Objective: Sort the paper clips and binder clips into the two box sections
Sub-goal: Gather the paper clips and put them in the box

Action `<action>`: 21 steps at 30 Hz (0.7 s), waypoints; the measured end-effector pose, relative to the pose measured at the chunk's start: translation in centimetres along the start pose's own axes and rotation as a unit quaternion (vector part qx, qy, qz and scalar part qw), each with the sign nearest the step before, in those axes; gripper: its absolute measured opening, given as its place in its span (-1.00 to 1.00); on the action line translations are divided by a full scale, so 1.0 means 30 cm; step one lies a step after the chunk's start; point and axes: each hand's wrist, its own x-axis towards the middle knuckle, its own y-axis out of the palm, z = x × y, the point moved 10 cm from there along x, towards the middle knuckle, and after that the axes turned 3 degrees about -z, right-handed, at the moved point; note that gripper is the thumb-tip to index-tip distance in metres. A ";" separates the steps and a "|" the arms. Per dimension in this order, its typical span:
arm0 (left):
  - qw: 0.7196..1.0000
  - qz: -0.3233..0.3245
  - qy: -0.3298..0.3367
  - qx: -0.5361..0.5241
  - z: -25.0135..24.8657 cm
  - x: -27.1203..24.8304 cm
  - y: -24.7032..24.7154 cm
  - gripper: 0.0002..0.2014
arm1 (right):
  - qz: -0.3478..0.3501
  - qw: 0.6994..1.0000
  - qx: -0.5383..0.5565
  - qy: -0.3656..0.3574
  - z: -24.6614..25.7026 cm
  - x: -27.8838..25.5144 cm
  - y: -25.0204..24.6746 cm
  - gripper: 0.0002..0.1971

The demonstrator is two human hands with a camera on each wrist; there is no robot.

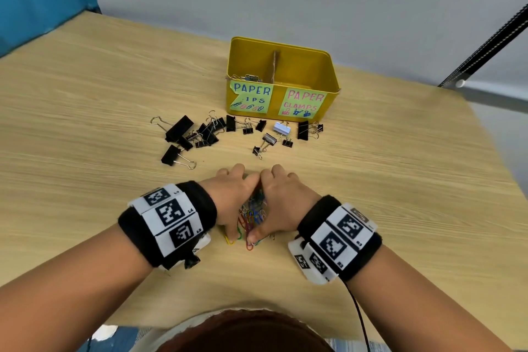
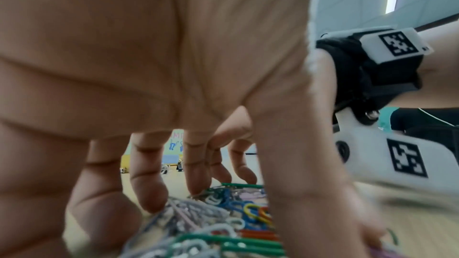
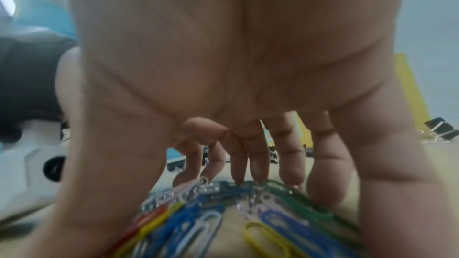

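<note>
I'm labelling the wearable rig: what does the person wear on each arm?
Both forearms are bare, no sleeves. Each wrist carries a black band with white blocks printed with black square markers. A thin black cable hangs from the right band.

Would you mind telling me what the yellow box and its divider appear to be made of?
The yellow box looks like painted sheet metal: thin walls, rolled rim, soft glossy sheen, though plastic can't be ruled out. The divider looks like brown corrugated cardboard, matte with a rough edge.
</note>
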 end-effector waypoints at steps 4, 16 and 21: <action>0.998 -0.032 -0.004 -0.057 0.005 0.006 -0.018 -0.25 | -0.014 0.999 0.051 -0.006 0.005 -0.001 -0.003 -0.15; 0.979 -0.051 -0.024 -0.196 0.070 0.034 -0.062 -0.80 | -0.012 0.961 0.277 0.000 -0.083 0.039 -0.026 -0.81; 0.943 -0.072 -0.036 -0.324 0.141 0.044 -0.081 -0.94 | -0.014 0.931 0.363 0.024 -0.166 0.065 -0.018 -0.76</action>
